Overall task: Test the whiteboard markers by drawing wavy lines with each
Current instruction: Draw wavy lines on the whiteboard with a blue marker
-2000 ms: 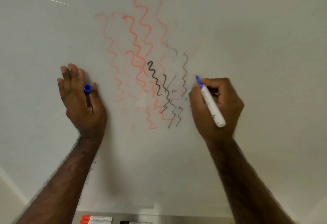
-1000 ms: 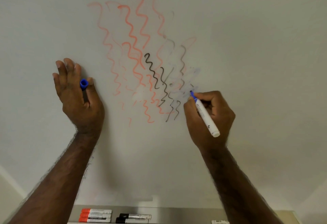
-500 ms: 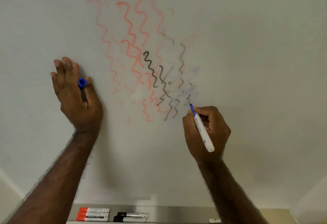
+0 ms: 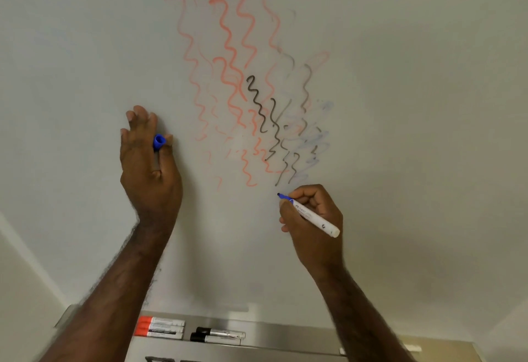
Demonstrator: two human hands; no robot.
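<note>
Brushed-metal ledge (image 4: 285,336) running along the bottom of frame, pale wall (image 4: 20,290) at lower left, beige surface (image 4: 445,350) at lower right

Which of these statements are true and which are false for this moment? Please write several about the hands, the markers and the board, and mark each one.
1. The right hand grips a blue whiteboard marker. True.
2. The left hand holds a red cap. False: it pinches a blue cap.
3. Red-capped markers lie on the tray under the whiteboard. True.
4. The blue wavy line is as bold as the black one. False: it is very faint beside the black wavy line.
5. The black-capped markers lie left of the red-capped ones. False: they lie to the right.
</note>
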